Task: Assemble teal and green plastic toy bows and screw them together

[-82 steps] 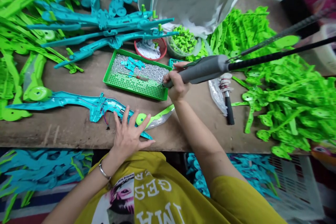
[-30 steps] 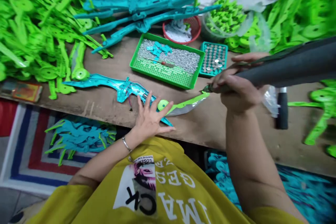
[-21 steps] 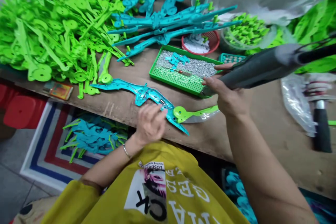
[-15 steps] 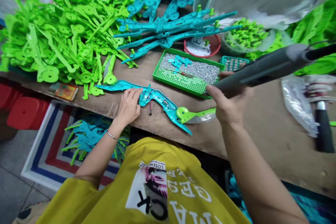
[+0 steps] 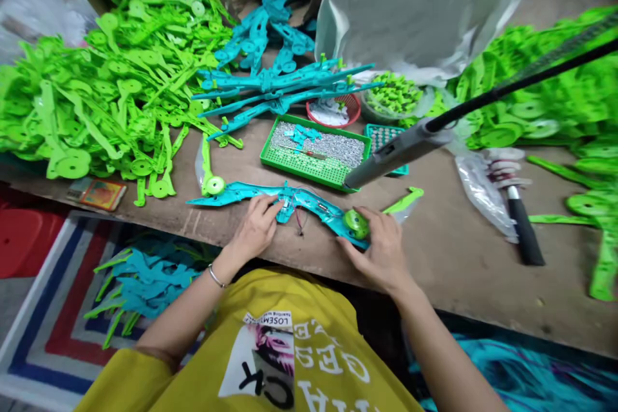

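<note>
Right fingers hide the middle of the right lime-green limb (image 5: 407,199); only its round hub (image 5: 355,224) and outer tip show. Left fingertips cover a bit of the teal bow-shaped shell (image 5: 316,201) just left of center. Both palms face down, out of sight. Grey corded power driver (image 5: 393,156) hangs over the near right corner of the green screw tray (image 5: 294,165); contact there can't be told. Lime-green pile on the right (image 5: 526,90) runs off frame; teal parts under the table at lower right (image 5: 526,367) are blurred and cut off.

Shell lies flat along the table's near edge, in front of the tray, inner side up. Thin dark and reddish wires run along its middle, small connector (image 5: 300,232) dangling off the lower edge, detail too small. Left lime-green limb (image 5: 206,164) sits at its left end, pointing away from the person.

Left hand (image 5: 255,225): fingers bent, tips on shell, firm grip can't be told. Right hand (image 5: 381,248): thumb and fingers parted around hub and shell end, squeeze can't be told.
</note>
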Motion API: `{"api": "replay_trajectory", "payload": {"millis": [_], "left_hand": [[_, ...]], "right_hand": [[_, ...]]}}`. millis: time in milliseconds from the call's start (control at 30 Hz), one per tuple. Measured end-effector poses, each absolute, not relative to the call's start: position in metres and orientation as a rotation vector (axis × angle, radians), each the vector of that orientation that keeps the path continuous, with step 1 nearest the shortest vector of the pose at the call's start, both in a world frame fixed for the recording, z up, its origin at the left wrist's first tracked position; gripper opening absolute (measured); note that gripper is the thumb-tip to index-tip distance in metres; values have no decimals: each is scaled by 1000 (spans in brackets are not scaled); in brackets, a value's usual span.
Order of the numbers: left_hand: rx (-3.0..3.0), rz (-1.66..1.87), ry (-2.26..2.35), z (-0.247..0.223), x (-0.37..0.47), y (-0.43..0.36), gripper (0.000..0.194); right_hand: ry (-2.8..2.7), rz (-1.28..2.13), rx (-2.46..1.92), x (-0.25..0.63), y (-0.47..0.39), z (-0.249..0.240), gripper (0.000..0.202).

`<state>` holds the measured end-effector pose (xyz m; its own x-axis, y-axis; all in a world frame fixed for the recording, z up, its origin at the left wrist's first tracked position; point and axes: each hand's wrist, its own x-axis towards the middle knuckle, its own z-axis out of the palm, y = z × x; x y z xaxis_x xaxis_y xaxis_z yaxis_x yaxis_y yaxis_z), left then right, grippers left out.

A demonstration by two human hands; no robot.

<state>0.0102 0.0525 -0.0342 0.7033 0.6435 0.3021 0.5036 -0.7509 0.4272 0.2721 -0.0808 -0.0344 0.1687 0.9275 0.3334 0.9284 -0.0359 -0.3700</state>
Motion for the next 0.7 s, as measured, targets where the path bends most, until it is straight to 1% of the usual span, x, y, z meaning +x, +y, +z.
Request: {"api": "replay_trajectory", "payload": {"millis": [167, 267, 333, 433, 500, 600, 700], "left_hand": [[2567, 574, 807, -21, 22, 33, 50], [2524, 585, 784, -11, 24, 28, 46], [2505, 630, 799, -6, 26, 29, 40], [2501, 649, 850, -3, 35, 37, 33], [2525, 591, 867, -2, 45, 44, 33], [2554, 485, 814, -4, 63, 56, 39], [2505, 407, 690, -9, 77, 68, 53]], "right_hand": [[-1789, 104, -2003, 301, -94, -30, 61], [-1780, 142, -2023, 307, -99, -20, 63], [-1718, 112, -1977, 303, -100, -10, 55], [-1602, 7, -1861, 286, -100, -1, 25], [-1592, -40, -1798, 270, -98, -2, 14], [-1636, -67, -1759, 251, -95, -11, 13], [-1638, -93, -1774, 240, -93, -20, 14]]}}
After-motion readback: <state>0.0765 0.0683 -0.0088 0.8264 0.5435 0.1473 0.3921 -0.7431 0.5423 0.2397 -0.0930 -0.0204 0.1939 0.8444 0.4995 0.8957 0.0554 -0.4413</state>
